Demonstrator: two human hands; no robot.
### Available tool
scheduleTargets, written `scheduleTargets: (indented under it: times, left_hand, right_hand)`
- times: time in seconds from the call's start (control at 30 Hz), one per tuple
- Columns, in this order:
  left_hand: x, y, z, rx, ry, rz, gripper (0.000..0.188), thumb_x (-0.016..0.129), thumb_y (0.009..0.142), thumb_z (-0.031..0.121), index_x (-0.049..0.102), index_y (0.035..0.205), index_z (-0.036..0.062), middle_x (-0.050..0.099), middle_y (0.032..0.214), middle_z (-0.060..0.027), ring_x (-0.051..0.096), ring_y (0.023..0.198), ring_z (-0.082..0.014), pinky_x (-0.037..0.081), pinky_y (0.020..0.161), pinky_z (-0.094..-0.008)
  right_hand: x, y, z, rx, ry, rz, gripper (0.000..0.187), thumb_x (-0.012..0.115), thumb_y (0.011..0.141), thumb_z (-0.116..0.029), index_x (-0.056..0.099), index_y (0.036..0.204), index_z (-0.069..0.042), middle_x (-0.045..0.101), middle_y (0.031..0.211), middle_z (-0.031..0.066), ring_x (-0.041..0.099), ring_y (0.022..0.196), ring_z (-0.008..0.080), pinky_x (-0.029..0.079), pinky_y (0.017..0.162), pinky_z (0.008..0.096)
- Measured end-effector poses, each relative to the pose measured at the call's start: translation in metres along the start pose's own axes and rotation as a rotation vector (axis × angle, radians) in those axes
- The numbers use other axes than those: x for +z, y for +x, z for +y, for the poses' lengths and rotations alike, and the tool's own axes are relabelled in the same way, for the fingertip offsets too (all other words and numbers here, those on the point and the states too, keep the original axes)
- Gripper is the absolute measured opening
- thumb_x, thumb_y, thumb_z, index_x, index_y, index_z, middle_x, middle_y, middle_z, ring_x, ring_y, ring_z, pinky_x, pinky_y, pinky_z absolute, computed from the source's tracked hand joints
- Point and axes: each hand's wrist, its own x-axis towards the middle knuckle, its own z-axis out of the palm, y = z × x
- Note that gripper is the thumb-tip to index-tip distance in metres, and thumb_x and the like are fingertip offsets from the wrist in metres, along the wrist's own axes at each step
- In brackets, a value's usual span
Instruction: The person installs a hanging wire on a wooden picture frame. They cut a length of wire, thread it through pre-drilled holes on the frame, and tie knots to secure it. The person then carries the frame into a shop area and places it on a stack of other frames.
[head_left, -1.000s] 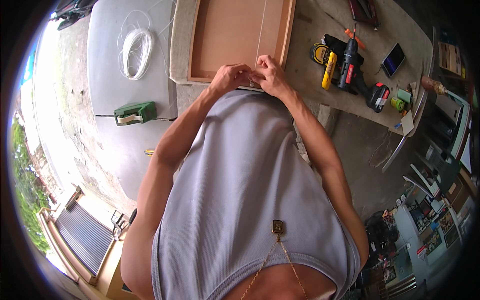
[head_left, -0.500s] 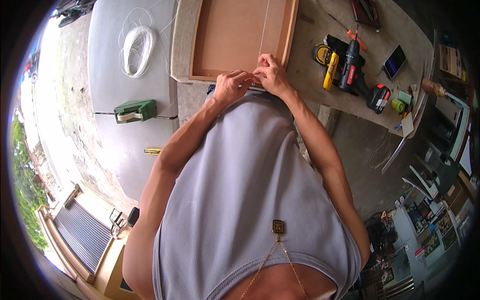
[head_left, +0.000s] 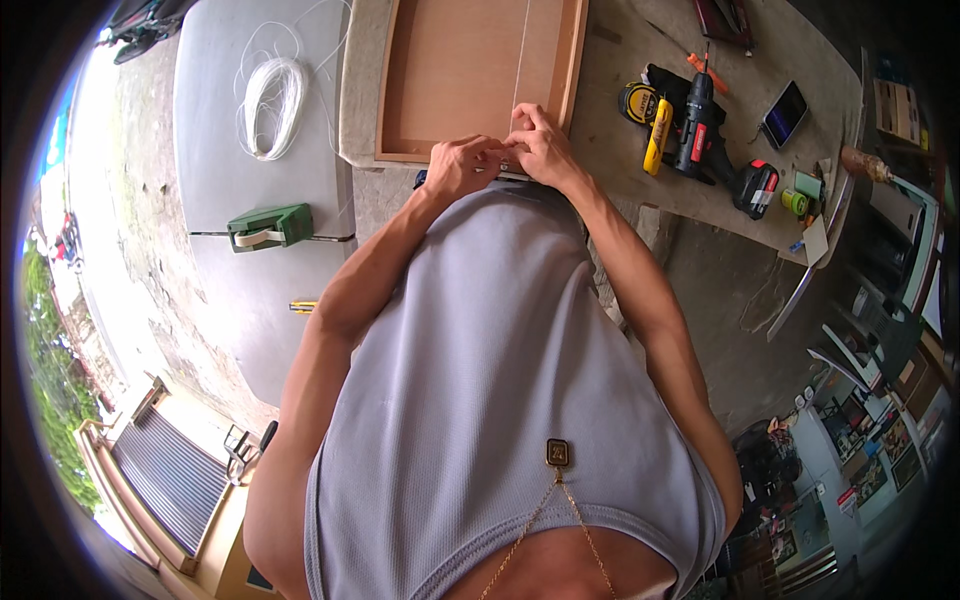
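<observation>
A shallow wooden tray-like frame (head_left: 392,156) lies in front of me, its near edge close to my body. Down its inside, right of the middle, runs a thin white string (head_left: 521,62) that reaches my fingers. My left hand (head_left: 463,167) is bent over the near edge, thumb and forefinger pinched together. Touching or nearly touching it, my right hand (head_left: 543,150) also pinches at the string's near end, its other fingers curled up. The fingertips hide what exactly lies between them. A loose coil of white string (head_left: 272,110) rests to the left.
On the grey surface at left are a green tape dispenser (head_left: 284,227) and a small yellow cutter (head_left: 303,306). The worktable to the right bears a cordless drill (head_left: 697,140), a tape measure (head_left: 637,103), a yellow utility knife (head_left: 657,138), an orange-handled screwdriver (head_left: 709,74) and a phone (head_left: 785,115).
Both hands stay at the frame's near edge, with only small finger shifts; the right forefinger sits slightly higher. The whole view has tilted a little.
</observation>
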Motion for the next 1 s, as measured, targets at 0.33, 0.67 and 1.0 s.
scheduleTargets:
  times: [0.33,0.67,1.0]
  left_hand:
    - [0.010,-0.006,-0.006,-0.120,-0.013,-0.067,0.009,0.060,0.081,0.016,0.061,0.085,0.0081,0.061,0.090,-0.0058,0.061,0.071,-0.0268,0.049,0.059,-0.0357]
    - [0.008,-0.013,-0.016,-0.247,-0.314,0.039,0.012,0.058,0.085,0.013,0.059,0.087,0.0015,0.061,0.091,-0.0097,0.061,0.073,-0.0221,0.049,0.064,-0.0325]
    - [-0.001,-0.013,0.004,-0.820,-1.464,-0.001,0.015,0.048,0.093,0.012,0.054,0.091,-0.0006,0.061,0.089,-0.0109,0.059,0.076,-0.0171,0.046,0.074,-0.0289]
  right_hand:
    - [0.005,-0.006,-0.015,0.109,0.134,0.202,0.015,0.064,0.069,-0.002,0.068,0.082,-0.006,0.054,0.092,0.0071,0.053,0.089,0.0256,0.043,0.081,0.0369]
    - [0.008,-0.022,-0.021,-0.029,-0.116,0.221,0.014,0.067,0.073,-0.018,0.071,0.085,-0.010,0.052,0.109,0.0071,0.046,0.106,0.0295,0.037,0.092,0.0419]
    - [0.015,-0.023,-0.016,-0.016,-0.204,0.326,0.010,0.070,0.069,-0.019,0.073,0.077,-0.015,0.042,0.131,0.0091,0.032,0.125,0.0390,0.030,0.103,0.0462]
